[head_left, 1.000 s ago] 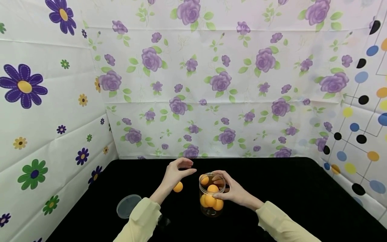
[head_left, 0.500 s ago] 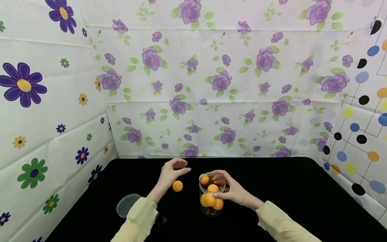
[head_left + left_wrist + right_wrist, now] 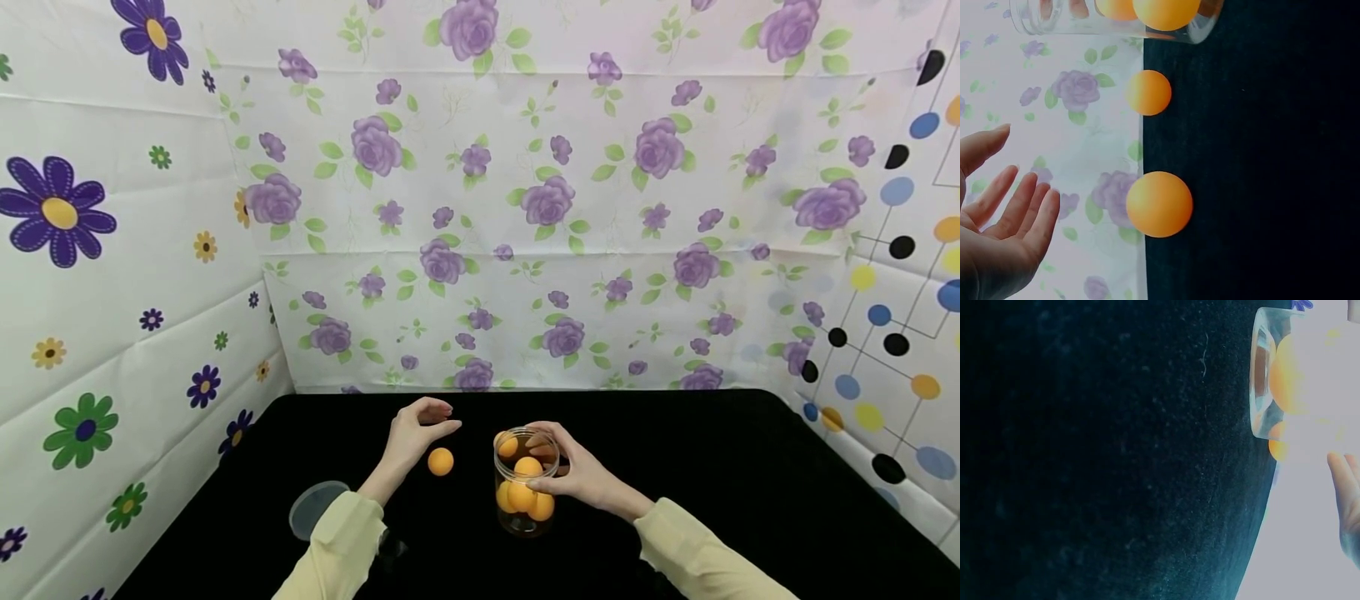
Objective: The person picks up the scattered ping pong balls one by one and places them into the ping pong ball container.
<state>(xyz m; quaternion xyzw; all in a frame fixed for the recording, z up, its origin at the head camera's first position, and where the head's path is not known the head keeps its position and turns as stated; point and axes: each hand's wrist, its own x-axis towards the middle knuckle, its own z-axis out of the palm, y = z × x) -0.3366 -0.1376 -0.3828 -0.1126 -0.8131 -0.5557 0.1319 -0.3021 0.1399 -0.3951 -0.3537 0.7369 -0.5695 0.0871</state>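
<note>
My right hand (image 3: pixel 581 475) grips a clear plastic jar (image 3: pixel 517 523) near its rim, thumb in front and fingers behind. The jar stands upright and uncapped on the black table, with several orange ping-pong balls (image 3: pixel 522 497) inside. My left hand (image 3: pixel 414 433) hovers to the left of the jar, fingers loosely bent and holding nothing; in the left wrist view its palm and fingers (image 3: pixel 1044 219) are spread apart. A loose orange ball (image 3: pixel 441 462) lies between the left hand and the jar. Another ball (image 3: pixel 504 442) sits behind the jar, partly seen through its wall.
A round translucent lid (image 3: pixel 318 510) lies flat on the black-covered table (image 3: pixel 675 467), by the left forearm. Flower-patterned sheets (image 3: pixel 555 283) hang behind and to the left; a dotted sheet (image 3: pixel 900 350) hangs on the right.
My left hand has drawn leftward, away from the jar, and the loose ball now shows fully beside it. The right hand and jar have stayed in place.
</note>
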